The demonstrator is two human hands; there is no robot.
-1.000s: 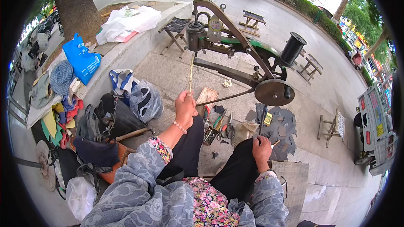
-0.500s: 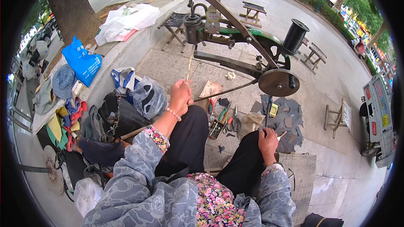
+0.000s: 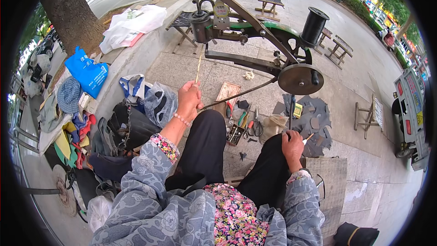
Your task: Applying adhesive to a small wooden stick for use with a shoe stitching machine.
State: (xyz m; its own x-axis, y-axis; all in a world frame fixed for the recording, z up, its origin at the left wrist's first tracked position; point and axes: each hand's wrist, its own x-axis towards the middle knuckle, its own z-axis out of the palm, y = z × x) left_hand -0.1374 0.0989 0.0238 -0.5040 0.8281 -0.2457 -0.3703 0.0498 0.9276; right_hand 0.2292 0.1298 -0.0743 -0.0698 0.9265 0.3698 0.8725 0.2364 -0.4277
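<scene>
My left hand point(image 3: 188, 100) is raised above my left knee, its fingers closed around a thin, pale yellowish stick point(image 3: 198, 69). The stick points up and away, its tip close to the head of a hand-cranked shoe-patching sewing machine point(image 3: 221, 11); I cannot tell if they touch. On my right knee rests my right hand point(image 3: 292, 146), fingers curled. A small, slim white-and-tan pointed thing point(image 3: 307, 139) sticks out beside its fingers; its kind is unclear. The machine's round handwheel point(image 3: 291, 81) stands beyond that hand, and a black thread spool point(image 3: 315, 26) sits above.
Scissors point(image 3: 256, 125), a small parts box point(image 3: 234, 135) and dark material scraps point(image 3: 314, 114) lie on the paving. At left are bags, coloured cloth and a checked hat point(image 3: 68, 95). Folding stools point(image 3: 368, 116) stand around, with a grey vehicle point(image 3: 412, 116) at far right.
The view has shifted a little, so the machine and surroundings sit slightly left and higher. Both hands keep nearly the same pose; the stick is still in my left hand.
</scene>
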